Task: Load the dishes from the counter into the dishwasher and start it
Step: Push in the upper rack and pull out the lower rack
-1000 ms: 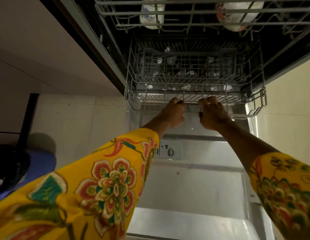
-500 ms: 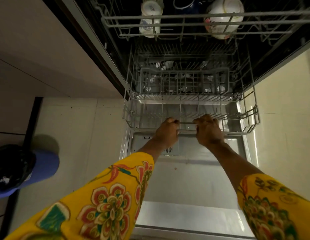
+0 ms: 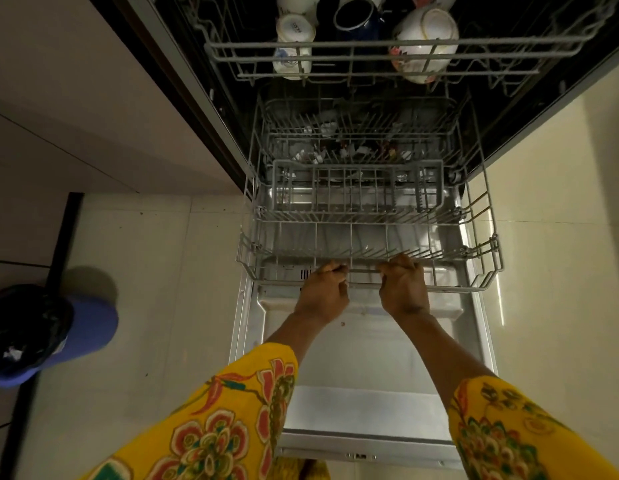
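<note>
Two hands curled on lower rack (image 3: 474, 251) near rail | left hand (image 3: 323, 289), right hand (image 3: 405, 289) side by side | cups (image 3: 294, 27) in upper rack (image 3: 387, 48), far

Pale tiled floor (image 3: 155, 271), blue bin (image 3: 41, 337) with black liner standing on it

Sleeves (image 3: 211, 431): yellow, floral print
Lower rack (image 3: 370, 244): grey wire
Mug (image 3: 356, 13): dark blue
Bin (image 3: 89, 327): blue, black liner
Floor (image 3: 155, 258): cream
</note>
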`<state>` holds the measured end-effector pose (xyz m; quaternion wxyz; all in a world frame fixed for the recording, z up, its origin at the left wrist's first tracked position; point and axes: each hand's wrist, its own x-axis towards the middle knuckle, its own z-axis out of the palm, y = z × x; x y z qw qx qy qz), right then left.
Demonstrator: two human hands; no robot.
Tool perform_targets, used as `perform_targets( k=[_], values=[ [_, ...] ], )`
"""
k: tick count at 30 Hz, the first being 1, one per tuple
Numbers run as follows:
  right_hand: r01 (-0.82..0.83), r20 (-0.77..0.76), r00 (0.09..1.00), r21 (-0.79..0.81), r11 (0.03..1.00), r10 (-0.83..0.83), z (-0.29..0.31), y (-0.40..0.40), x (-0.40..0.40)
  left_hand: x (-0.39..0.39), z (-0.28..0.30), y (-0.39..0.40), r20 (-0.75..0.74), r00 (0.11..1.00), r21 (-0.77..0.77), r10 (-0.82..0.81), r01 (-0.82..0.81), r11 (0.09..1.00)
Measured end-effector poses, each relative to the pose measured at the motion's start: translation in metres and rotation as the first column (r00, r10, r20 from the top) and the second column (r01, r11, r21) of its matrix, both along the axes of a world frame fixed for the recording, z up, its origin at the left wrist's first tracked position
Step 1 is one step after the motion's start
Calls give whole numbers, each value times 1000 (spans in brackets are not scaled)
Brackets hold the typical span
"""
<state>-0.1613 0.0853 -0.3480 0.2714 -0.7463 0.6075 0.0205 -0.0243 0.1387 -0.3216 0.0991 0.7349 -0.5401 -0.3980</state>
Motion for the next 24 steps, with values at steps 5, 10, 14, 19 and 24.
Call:
perform_targets(
  k=[5, 10, 14, 19, 24],
  values=[
    [53, 28, 998, 13, 999, -53, 5, 13, -2, -2, 0, 11, 29, 999, 25, -14, 14, 1000],
    [46, 5, 999, 50, 998, -46, 11, 25, -6, -3, 6, 21, 14, 999, 66, -38, 37, 997],
    [54, -60, 997, 119, 991, -47, 19, 33, -9, -2, 10, 30, -5, 998, 108, -56, 57, 993],
    [44, -44, 998, 133, 990, -39, 20, 46, -13, -4, 15, 39, -6, 995, 119, -95, 95, 988],
    [77, -60, 996, 150, 986, -68, 26, 55, -15, -6, 15, 49, -16, 994, 107, -105, 106, 989]
  ],
)
